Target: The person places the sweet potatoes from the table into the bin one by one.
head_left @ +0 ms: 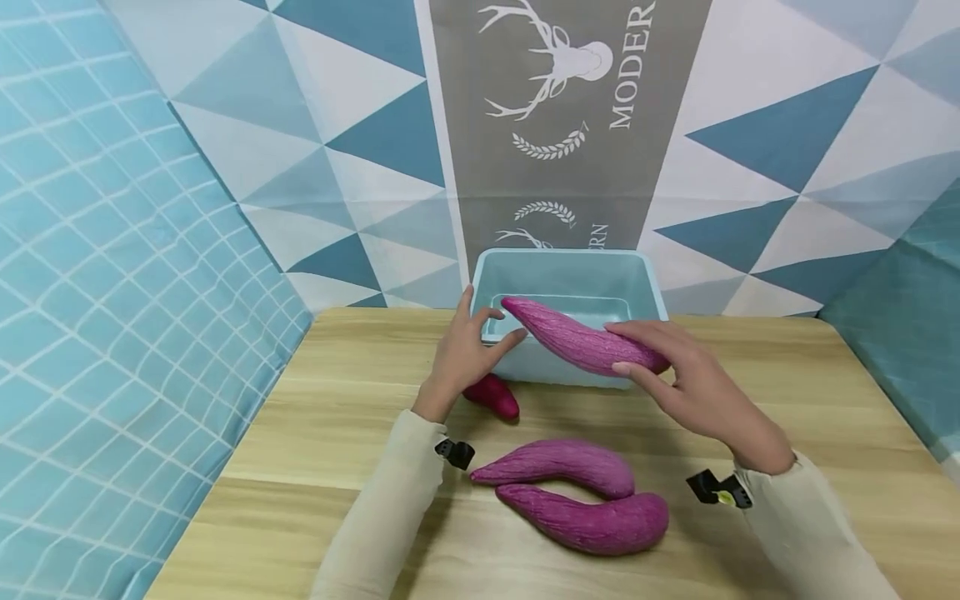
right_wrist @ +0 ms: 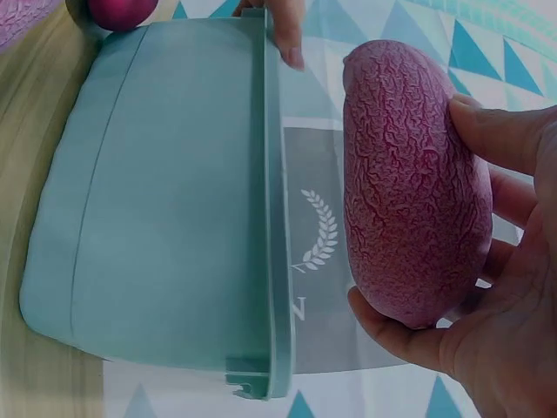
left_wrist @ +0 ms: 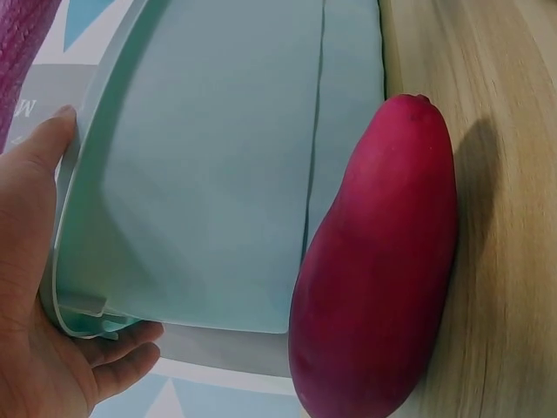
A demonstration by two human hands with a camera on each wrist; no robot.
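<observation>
My right hand holds a wrinkled purple sweet potato by its thick end, with thumb and fingers round it. Its narrow tip points left, over the front rim of a light blue plastic bin in the head view. At the bin's front left corner my left hand grips the rim, thumb along the front edge and fingers bent round the side. Beneath that hand a smooth dark red sweet potato lies on the table against the bin's front, partly hidden in the head view.
Two more wrinkled purple sweet potatoes lie side by side nearer to me, the upper one touching the lower one. The wooden table ends at a patterned cloth wall behind the bin.
</observation>
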